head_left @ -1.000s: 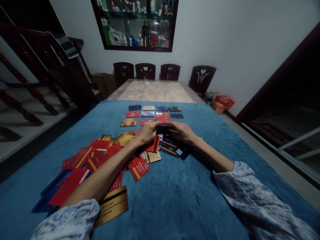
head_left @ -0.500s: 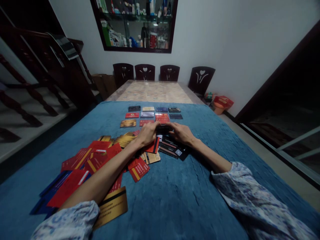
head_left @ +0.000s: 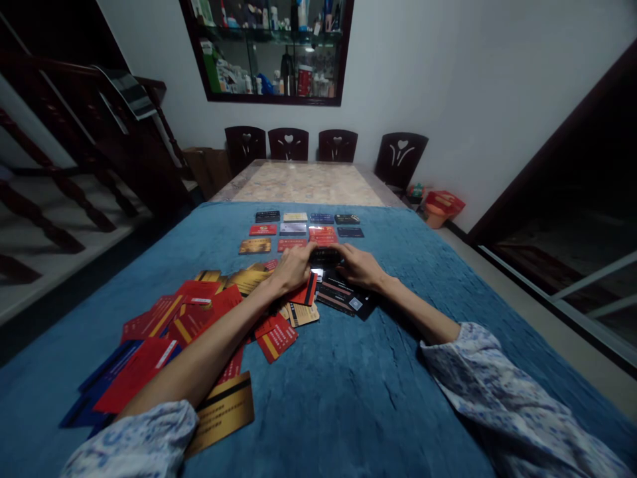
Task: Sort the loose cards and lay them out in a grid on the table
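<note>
Between my two hands is a black card or small stack of black cards (head_left: 326, 255); its thickness I cannot make out. My left hand (head_left: 292, 267) is closed on its left end, and my right hand (head_left: 362, 265) grips the right end. Just below lie loose black cards (head_left: 343, 293) with a small square code. A red card with a dark stripe (head_left: 304, 290) and a cream card (head_left: 302, 313) lie under and beside my left wrist. Beyond my hands stand rows of sorted cards, among them a gold stack (head_left: 255, 245) and a red stack (head_left: 322, 234).
Loose red cards (head_left: 194, 322), blue cards (head_left: 110, 366) and a gold card (head_left: 226, 408) spread around and under my left forearm. A blue cloth (head_left: 348, 392) covers the near table. Dark chairs (head_left: 402, 158) stand at the far end, below a glass wall cabinet (head_left: 273, 60).
The black card or stack has tilted slightly, so more of its face shows. My hands have barely moved and still hold it at both ends.
</note>
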Action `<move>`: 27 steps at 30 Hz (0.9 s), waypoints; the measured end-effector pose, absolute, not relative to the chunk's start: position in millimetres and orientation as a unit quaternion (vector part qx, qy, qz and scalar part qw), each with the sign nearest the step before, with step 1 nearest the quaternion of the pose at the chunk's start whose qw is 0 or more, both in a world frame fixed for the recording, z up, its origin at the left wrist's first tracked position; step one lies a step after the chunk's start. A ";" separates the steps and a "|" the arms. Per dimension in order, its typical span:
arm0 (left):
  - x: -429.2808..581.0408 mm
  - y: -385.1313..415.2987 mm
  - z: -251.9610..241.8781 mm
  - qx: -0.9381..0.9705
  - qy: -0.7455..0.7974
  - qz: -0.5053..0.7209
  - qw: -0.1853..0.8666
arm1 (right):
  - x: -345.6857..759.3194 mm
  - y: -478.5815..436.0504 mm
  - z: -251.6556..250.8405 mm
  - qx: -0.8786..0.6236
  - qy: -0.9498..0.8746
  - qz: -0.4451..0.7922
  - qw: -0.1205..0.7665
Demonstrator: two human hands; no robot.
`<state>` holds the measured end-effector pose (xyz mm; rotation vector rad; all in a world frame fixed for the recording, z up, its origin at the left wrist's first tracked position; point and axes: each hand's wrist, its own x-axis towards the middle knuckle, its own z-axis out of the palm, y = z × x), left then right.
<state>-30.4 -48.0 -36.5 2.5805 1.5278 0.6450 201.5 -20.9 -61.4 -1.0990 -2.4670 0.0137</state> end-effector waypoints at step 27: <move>-30.4 -46.1 -37.4 0.833 0.513 0.199 0.062 | 207.3 -10.0 -67.1 -0.375 -0.900 -0.018 0.223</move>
